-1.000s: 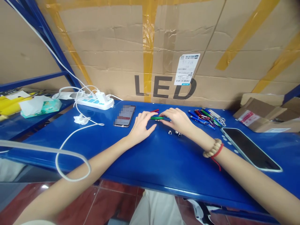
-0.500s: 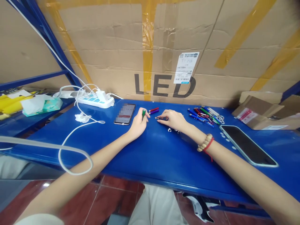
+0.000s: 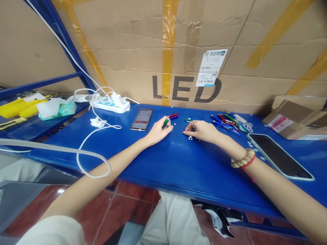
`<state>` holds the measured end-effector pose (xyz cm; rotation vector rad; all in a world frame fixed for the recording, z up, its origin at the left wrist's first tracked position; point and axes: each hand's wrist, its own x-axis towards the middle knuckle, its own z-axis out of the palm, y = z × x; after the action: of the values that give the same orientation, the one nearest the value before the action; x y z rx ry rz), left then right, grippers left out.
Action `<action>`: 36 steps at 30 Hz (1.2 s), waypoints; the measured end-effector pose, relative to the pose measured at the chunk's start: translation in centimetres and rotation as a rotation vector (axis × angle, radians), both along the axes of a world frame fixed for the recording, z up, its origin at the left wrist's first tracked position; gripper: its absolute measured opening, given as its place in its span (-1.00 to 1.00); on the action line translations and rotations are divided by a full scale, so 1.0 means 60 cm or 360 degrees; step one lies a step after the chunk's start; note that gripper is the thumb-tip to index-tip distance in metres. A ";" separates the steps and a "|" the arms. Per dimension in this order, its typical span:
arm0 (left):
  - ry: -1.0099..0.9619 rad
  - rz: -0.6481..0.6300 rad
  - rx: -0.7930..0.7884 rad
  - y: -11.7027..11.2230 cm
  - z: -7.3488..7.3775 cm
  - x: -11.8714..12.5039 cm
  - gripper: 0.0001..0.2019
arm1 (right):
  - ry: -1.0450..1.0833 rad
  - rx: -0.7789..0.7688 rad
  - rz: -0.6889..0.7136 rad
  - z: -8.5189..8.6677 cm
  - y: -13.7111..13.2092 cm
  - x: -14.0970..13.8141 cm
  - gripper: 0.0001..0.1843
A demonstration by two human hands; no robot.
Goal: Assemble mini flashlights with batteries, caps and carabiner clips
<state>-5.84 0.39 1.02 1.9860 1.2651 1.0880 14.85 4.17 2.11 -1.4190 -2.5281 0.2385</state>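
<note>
My left hand (image 3: 158, 131) is wrapped around a small green metallic tube (image 3: 166, 123), whose end sticks up between thumb and index finger. A red tube (image 3: 173, 115) and a purple tube (image 3: 174, 116) lie just behind that hand. Close to the left fingertips a tiny round metal piece (image 3: 174, 124) rests on the table. My right hand (image 3: 201, 131) is closed with its fingertips pinched low over the table; what they hold, if anything, is hidden. Small silver metal pieces (image 3: 190, 137) lie under it, and a green piece (image 3: 188, 120) lies behind it.
A phone (image 3: 142, 119) and a white power strip (image 3: 112, 104) with looping cables are on the left. To the right are a pile of coloured tubes (image 3: 230, 123), another phone (image 3: 281, 156) and an opened cardboard box (image 3: 293, 119). A large carton (image 3: 138, 51) stands behind the blue table (image 3: 158, 166).
My right hand has drawn away from the tiny round piece, a little to the right, uncovering the green piece behind. The left hand keeps the green tube. The view has shifted slightly.
</note>
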 end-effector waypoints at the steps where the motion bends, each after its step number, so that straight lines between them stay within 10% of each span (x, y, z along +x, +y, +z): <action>1: 0.0003 -0.0002 -0.0001 0.001 -0.001 -0.001 -0.81 | 0.0003 -0.0015 0.0007 -0.001 -0.003 0.006 -0.80; 10: 0.0046 -0.0107 -0.0024 -0.014 -0.001 0.013 -0.82 | 0.0099 0.0273 -0.0044 -0.001 -0.035 0.027 -0.83; 16: 0.0102 -0.0279 -0.0055 -0.032 -0.011 0.038 -0.86 | 0.0783 0.0862 0.0360 0.001 -0.085 -0.011 -0.79; 36: -0.0248 -0.0373 -0.0119 -0.045 -0.001 0.049 -0.80 | 0.0625 0.1231 0.0597 -0.006 -0.103 -0.013 -0.84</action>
<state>-2.91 -2.29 0.94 1.8980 0.9515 1.0420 14.09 -1.99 1.76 -0.5402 -2.1546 -0.3399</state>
